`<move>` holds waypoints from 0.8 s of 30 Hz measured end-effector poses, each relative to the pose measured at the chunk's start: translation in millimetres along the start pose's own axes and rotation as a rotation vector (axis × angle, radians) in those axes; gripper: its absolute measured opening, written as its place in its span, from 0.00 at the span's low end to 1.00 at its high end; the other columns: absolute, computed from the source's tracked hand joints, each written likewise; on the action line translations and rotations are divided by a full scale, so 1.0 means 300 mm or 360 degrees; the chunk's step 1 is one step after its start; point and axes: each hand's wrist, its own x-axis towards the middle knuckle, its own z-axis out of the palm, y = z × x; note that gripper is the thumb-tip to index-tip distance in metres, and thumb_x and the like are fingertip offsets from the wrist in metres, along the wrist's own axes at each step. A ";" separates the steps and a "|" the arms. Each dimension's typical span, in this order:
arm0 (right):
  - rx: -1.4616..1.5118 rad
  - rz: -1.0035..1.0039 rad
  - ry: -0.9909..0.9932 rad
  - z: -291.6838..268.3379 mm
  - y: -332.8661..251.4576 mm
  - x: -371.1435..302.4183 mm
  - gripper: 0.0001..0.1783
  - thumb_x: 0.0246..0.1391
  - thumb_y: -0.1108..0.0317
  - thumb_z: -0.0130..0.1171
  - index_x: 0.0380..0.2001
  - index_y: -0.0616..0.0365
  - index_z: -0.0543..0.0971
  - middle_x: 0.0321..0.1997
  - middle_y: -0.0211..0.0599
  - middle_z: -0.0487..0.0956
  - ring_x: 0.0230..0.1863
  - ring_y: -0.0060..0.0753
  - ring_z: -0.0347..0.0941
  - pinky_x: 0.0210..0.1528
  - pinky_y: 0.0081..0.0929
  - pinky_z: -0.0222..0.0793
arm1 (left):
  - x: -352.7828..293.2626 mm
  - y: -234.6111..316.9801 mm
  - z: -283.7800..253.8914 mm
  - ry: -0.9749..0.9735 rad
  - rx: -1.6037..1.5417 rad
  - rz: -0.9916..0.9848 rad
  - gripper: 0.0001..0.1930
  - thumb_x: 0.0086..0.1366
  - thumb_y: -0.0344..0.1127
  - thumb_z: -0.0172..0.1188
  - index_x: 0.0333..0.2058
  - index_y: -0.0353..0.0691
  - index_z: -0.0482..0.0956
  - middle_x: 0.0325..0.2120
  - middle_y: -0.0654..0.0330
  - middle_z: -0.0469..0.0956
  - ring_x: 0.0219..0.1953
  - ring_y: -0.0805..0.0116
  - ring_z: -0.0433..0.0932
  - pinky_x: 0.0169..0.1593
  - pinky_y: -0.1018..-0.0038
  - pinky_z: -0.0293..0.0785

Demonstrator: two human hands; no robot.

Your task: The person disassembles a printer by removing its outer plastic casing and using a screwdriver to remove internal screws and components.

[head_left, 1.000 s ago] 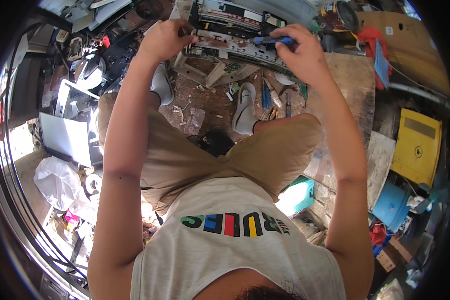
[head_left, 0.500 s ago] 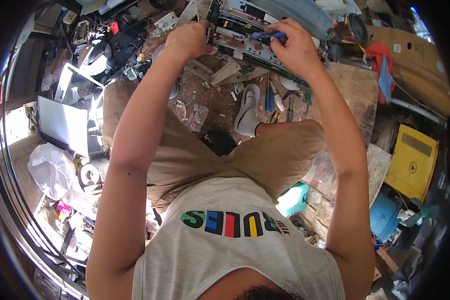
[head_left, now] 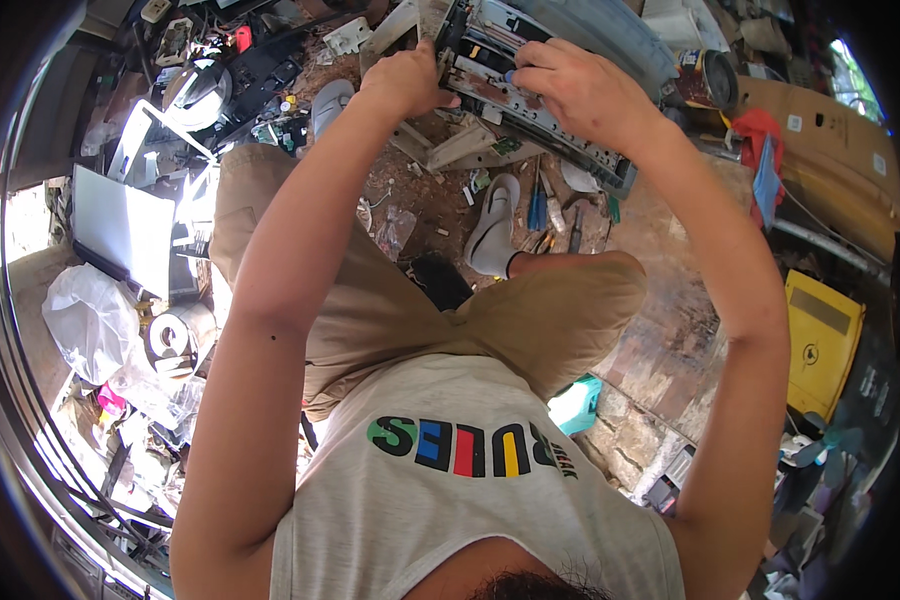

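Observation:
A partly stripped printer chassis [head_left: 530, 105], long and metal with dark rails and rust-brown patches, lies slanted at the top of the view. My left hand [head_left: 407, 84] is closed on its left end, thumb below the edge. Over its middle, my right hand [head_left: 590, 95] is closed around a blue-handled screwdriver [head_left: 510, 76]. Only a bit of blue shows at the fingertips; the rest of the tool is hidden by the hand. Whether its tip touches the metal I cannot tell.
Between my legs and the chassis lie blue-handled tools [head_left: 538, 208] and pale plastic pieces [head_left: 462, 147]. Heaped scrap and a clear plastic bag [head_left: 88, 322] are on the left. On the right are a yellow panel [head_left: 820, 345], a cardboard box [head_left: 820, 140] and a red cloth [head_left: 758, 135].
The chassis now slants more, its right end nearer me. My right hand has turned over the screwdriver, hiding most of the handle. My left hand keeps its hold on the left end.

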 end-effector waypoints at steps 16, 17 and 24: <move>0.0946 0.1617 -0.0990 -0.103 0.018 0.146 0.17 0.64 0.56 0.56 0.32 0.60 0.79 0.25 0.34 0.80 0.17 0.23 0.65 0.20 0.29 0.61 | 0.036 -0.033 0.079 -0.0203 -0.0247 -0.0084 0.56 0.59 0.63 0.66 0.66 0.21 0.48 0.49 0.36 0.78 0.53 0.42 0.79 0.56 0.57 0.75; 0.1047 0.1776 -0.1052 -0.106 0.016 0.150 0.18 0.65 0.55 0.54 0.30 0.59 0.78 0.23 0.32 0.78 0.15 0.20 0.60 0.18 0.28 0.57 | 0.037 -0.032 0.086 -0.0200 -0.0262 -0.0066 0.58 0.59 0.64 0.65 0.67 0.20 0.46 0.50 0.35 0.77 0.53 0.42 0.78 0.56 0.57 0.75; 0.0648 0.1631 -0.1193 -0.054 0.035 0.162 0.18 0.66 0.56 0.52 0.29 0.58 0.78 0.21 0.30 0.74 0.16 0.25 0.60 0.19 0.29 0.55 | 0.048 -0.060 0.150 -0.0071 -0.0405 0.0074 0.58 0.60 0.68 0.61 0.66 0.18 0.48 0.52 0.28 0.73 0.55 0.37 0.75 0.58 0.56 0.72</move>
